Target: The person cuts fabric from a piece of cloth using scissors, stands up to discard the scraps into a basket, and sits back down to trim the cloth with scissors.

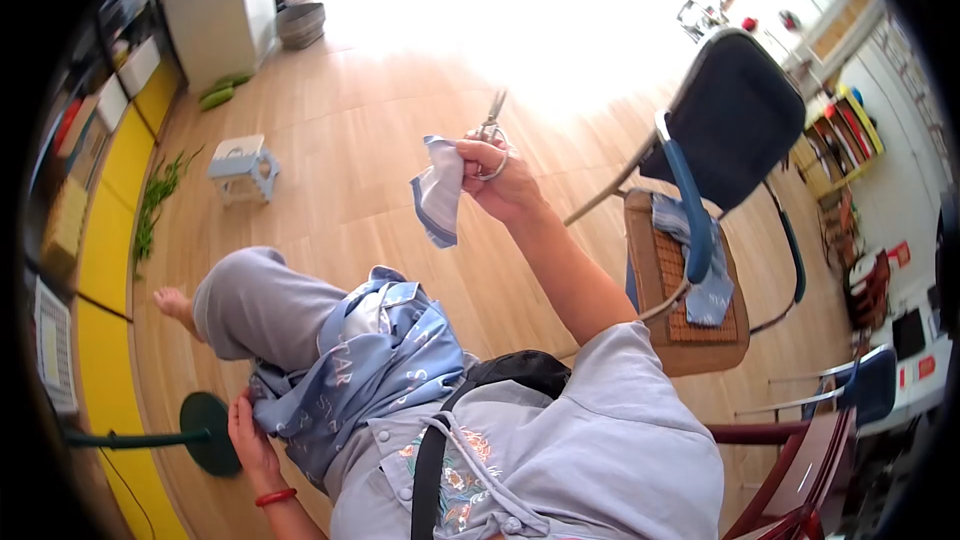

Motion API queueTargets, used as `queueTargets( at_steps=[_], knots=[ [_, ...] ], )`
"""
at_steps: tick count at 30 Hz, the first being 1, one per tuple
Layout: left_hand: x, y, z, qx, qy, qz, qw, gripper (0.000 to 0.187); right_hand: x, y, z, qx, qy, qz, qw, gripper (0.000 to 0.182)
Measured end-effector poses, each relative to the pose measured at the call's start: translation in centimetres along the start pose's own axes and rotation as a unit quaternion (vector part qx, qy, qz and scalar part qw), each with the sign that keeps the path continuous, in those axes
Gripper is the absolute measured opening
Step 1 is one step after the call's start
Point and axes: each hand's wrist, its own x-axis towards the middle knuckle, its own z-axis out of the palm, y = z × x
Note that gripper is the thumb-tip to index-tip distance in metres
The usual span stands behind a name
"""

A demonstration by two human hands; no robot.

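My right hand point(503, 183) is stretched out over the floor, closed on a pair of metal scissors point(493, 118) whose blades point away from me. The same fingers pinch a small white cloth scrap point(437, 192) with blue edges, which hangs down to the left. Across my lap lies a bunched blue cloth point(350, 375) printed with white letters. My left hand point(252, 443), below a red bracelet, is closed at the left edge of this cloth; its fingertips are partly hidden.
At right stands a chair point(735, 125) with a woven seat mat and a blue cloth piece point(708, 280) on it. A small stool point(243, 168), green vegetables point(222, 92) and leafy stalks point(158, 205) are on the floor. A green round base point(208, 430) is near my left hand.
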Motion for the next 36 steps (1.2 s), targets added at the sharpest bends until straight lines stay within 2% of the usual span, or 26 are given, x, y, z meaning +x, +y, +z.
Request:
queueTargets(
  at_steps=[12,15,17,19,21,23,25,27,29,31,32,33,34,35,36],
  knots=[
    [1.6,0.9,1.5,0.025,-0.046,-0.019,0.998,0.028,-7.4,-8.9,-2.9,-0.089,0.097,-0.128,0.983,0.016],
    [1.9,1.0,1.7,0.032,-0.049,-0.017,0.998,0.026,-10.4,-11.5,-1.5,-0.124,0.135,-0.158,0.970,0.015],
    [2.0,0.9,1.4,0.038,-0.049,-0.019,0.998,0.026,-13.0,-14.0,-0.7,-0.239,0.183,-0.193,0.934,0.014],
    [2.2,0.7,1.2,0.038,-0.046,-0.020,0.998,0.025,-16.2,-17.4,-0.4,-0.274,0.197,-0.273,0.901,0.012],
    [2.3,0.4,0.9,0.034,-0.058,-0.018,0.998,0.026,-19.3,-21.5,-0.2,-0.252,0.178,-0.362,0.880,0.010],
    [2.3,0.1,0.9,0.028,-0.071,-0.014,0.997,0.026,-22.4,-25.8,-2.1,-0.241,0.206,-0.435,0.843,0.011],
    [2.1,-0.1,1.0,0.031,-0.050,-0.016,0.998,0.028,-25.9,-29.1,-3.2,-0.158,0.226,-0.409,0.870,0.011],
    [2.2,-0.3,0.8,0.027,-0.056,-0.015,0.998,0.030,-28.9,-31.4,-6.6,-0.150,0.190,-0.399,0.885,0.014],
    [2.3,-0.4,0.5,0.027,-0.060,-0.015,0.998,0.031,-30.5,-31.5,-10.1,-0.165,0.233,-0.406,0.868,0.019],
    [2.4,-0.8,0.3,0.017,-0.052,-0.023,0.998,0.034,-31.1,-29.9,-13.9,-0.180,0.252,-0.399,0.863,0.023],
    [2.3,-0.9,0.2,0.017,-0.050,-0.023,0.998,0.034,-31.2,-29.0,-16.7,-0.168,0.275,-0.369,0.872,0.013],
    [2.2,-0.9,0.1,0.019,-0.052,-0.015,0.998,0.035,-30.6,-26.7,-17.6,-0.123,0.317,-0.368,0.865,0.016],
    [2.1,-0.9,0.0,0.021,-0.053,-0.007,0.998,0.036,-30.8,-26.1,-21.2,-0.129,0.355,-0.279,0.883,0.025],
    [2.2,-0.8,-0.1,0.023,-0.047,-0.009,0.999,0.036,-29.8,-23.8,-21.7,-0.136,0.404,-0.270,0.863,0.023],
    [2.3,-0.7,-0.3,0.038,-0.059,-0.003,0.998,0.036,-29.4,-22.3,-23.8,-0.144,0.402,-0.216,0.878,0.020]
  ],
)
